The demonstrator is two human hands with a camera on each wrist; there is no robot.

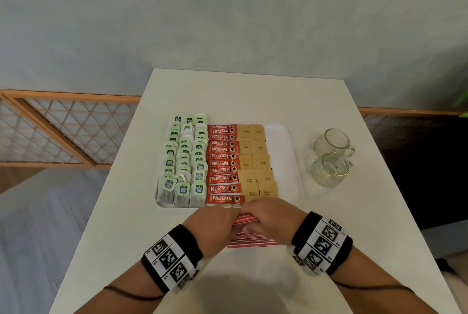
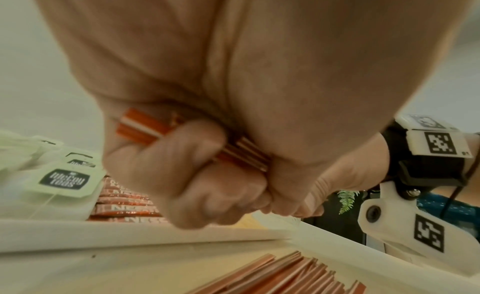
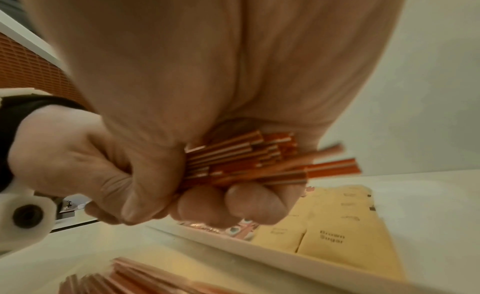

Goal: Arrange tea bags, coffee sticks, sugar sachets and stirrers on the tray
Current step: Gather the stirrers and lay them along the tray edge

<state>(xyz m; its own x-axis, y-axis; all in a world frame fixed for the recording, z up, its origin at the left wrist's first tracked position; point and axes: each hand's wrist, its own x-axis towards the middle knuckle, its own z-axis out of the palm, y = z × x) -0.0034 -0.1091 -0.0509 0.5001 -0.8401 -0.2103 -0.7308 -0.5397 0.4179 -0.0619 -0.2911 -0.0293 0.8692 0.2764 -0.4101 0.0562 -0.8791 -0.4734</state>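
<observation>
Both hands, left hand [image 1: 215,222] and right hand [image 1: 269,217], fingers clamped on the stirrers [image 3: 249,160] just before the tray [image 1: 291,151]: I should square the ends before laying them beside the sugar sachets [image 1: 255,161].

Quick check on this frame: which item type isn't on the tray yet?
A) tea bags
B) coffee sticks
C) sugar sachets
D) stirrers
D: the stirrers are gripped in a bundle by the left hand and right hand in front of the tray, with more lying on the table; tea bags, coffee sticks and sugar sachets already fill rows on it.
</observation>
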